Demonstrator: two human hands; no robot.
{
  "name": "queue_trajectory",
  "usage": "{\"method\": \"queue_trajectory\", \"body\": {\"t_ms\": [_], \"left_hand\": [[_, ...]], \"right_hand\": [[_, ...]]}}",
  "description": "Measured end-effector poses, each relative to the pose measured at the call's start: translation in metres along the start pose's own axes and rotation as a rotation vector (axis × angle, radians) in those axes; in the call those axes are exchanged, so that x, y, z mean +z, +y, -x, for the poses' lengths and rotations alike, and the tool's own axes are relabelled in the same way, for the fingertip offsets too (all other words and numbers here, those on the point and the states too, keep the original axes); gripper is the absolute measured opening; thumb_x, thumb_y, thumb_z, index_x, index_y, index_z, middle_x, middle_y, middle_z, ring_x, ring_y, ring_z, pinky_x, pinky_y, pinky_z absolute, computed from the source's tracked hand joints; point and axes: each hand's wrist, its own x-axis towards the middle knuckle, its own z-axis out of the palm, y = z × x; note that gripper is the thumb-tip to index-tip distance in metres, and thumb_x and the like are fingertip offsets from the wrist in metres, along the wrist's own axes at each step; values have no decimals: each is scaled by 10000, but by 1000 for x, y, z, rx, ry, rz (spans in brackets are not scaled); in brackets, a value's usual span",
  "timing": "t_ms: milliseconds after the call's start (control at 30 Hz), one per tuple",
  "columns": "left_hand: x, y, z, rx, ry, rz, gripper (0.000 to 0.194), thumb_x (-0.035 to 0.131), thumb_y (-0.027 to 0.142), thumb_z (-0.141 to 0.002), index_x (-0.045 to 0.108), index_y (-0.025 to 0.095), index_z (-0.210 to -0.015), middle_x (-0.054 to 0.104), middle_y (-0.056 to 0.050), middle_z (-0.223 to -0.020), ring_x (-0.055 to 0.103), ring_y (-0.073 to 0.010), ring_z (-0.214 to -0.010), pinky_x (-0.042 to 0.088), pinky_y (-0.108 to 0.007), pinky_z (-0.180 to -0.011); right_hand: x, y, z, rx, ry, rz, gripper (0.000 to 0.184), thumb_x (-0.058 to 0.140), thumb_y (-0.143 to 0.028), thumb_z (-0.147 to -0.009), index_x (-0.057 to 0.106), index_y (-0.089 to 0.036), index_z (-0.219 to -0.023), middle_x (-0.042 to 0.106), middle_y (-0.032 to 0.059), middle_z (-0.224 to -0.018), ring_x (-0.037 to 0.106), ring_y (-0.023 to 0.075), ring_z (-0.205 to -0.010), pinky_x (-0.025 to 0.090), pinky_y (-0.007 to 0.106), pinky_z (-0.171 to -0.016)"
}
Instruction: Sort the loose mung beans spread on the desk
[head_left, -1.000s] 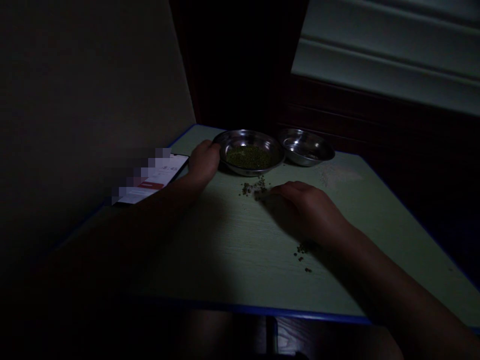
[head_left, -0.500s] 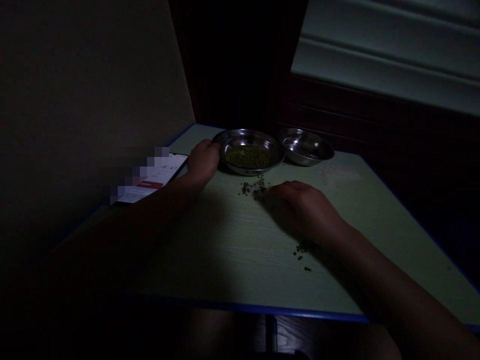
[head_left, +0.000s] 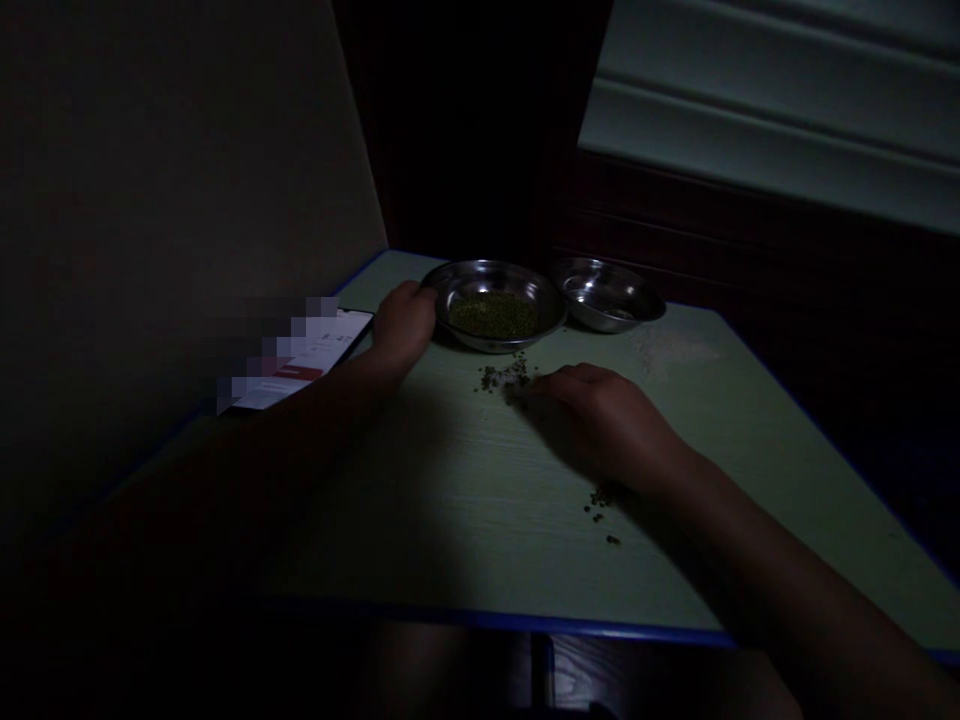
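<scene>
1. Left hand [head_left: 403, 325] is curled against the rim of a shallow steel bowl [head_left: 495, 343], with the grip closed on that edge as far as I can tell (lighting's pretty dim here).
2. That bowl sits toward the far side of the pale green tabletop [head_left: 480, 540] and holds a low heap of green mung beans [head_left: 495, 316].
3. Right hand [head_left: 600, 420] lies palm down, fingers together, with the tips at loose spilled beans [head_left: 502, 376] just in front of the bowl. Can't tell if any are pinched.
4. The bowl looks light, stiff and slick, so I'd hold the rim. The beans look tiny, hard and rolly, so pinching or sweeping small bunches seems best.
5. A second steel bowl [head_left: 592, 285] sits just beside the first.
</scene>
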Motion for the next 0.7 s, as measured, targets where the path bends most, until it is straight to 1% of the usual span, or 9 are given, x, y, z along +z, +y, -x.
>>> {"method": "queue_trajectory", "body": {"t_ms": [133,233,333,433,533,633,700], "left_hand": [[-4,3,2,-58,-33,-13,125,646,230,-1036,746,278,-978,854,-155,-1227,790,-418,-1343,617,-550,-1236],[-6,6,4,-63,-26,-13,134,638,212,-1038,722,281,-959,847,-143,-1210,782,-407,-1360,612,-533,-1253],[-6,8,6,-55,-22,-20,170,618,191,-1053,680,284,-925,838,-144,-1209,776,-397,-1376,597,-512,-1267],[-5,8,7,-49,-8,-18,223,619,200,-1065,609,298,-865,840,-159,-1216,775,-402,-1358,585,-507,-1249],[-4,6,5,-39,-1,-12,247,613,214,-1060,560,304,-836,835,-170,-1205,771,-417,-1333,580,-527,-1224],[-4,2,2,-35,-3,-4,196,630,231,-1017,585,302,-840,823,-162,-1191,756,-425,-1359,569,-527,-1226],[-4,0,0,-38,-11,5,136,653,254,-990,637,301,-863,817,-156,-1173,748,-429,-1360,569,-528,-1224]], "right_hand": [[-6,5,5,-52,8,-40,527,680,75,-1082,952,-165,-1464,985,191,-1403,945,350,-1298,718,449,-1135],[-14,8,11,-82,-21,-111,538,694,86,-1062,974,-192,-1428,994,158,-1401,956,323,-1292,721,433,-1161],[-22,11,17,-81,-63,-177,510,715,80,-1042,995,-200,-1364,1005,135,-1369,968,314,-1266,729,427,-1159],[-28,15,25,-51,-82,-257,498,731,83,-1014,1012,-225,-1287,1020,90,-1307,985,285,-1172,744,393,-1105],[-34,20,32,-22,-127,-325,461,760,64,-1006,1029,-256,-1201,1029,43,-1233,996,264,-1092,749,337,-1006],[-41,25,36,-4,-172,-329,449,765,65,-996,1035,-282,-1088,1028,16,-1136,1000,261,-1022,744,308,-916],[-43,25,36,-15,-158,-316,482,749,75,-1004,1041,-299,-1090,1027,8,-1123,999,255,-1009,740,304,-911]]}}
